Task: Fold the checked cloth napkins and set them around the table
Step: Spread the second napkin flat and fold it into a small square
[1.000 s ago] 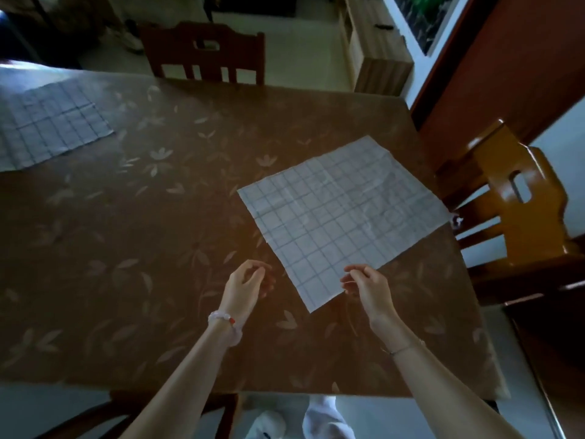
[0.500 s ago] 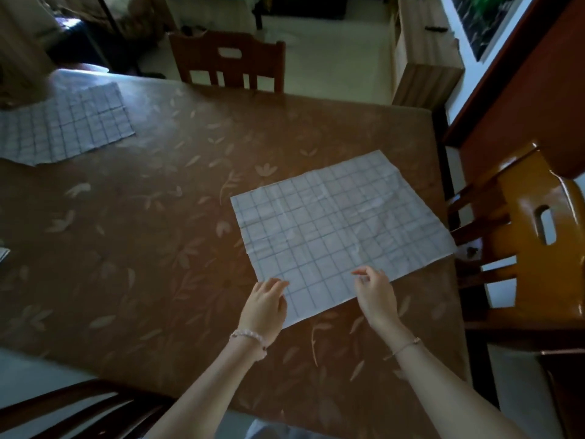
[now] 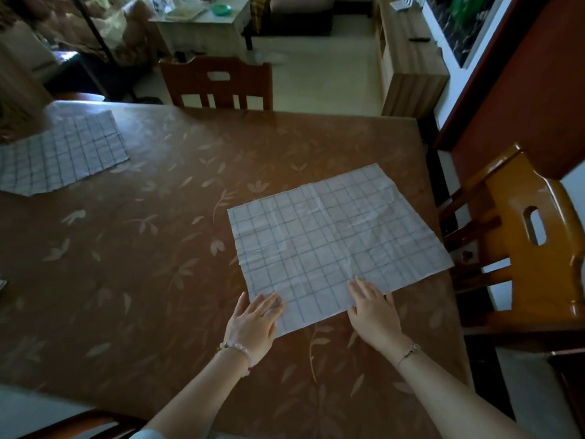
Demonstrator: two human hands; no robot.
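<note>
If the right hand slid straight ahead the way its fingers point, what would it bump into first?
Nothing solid, probably. The right hand lies flat on the near edge of the checked napkin, fingers pointing up and slightly left across it. It would just slide over the flat cloth, then onto bare table.

A white checked cloth napkin [image 3: 335, 245] lies flat on the brown leaf-patterned bench [image 3: 164, 248], right of centre; a second checked cloth napkin [image 3: 60, 153] lies far left, well apart.

One checked napkin [image 3: 335, 245] lies open and flat near the right edge — a second napkin [image 3: 60, 153] lies unfolded far left
</note>
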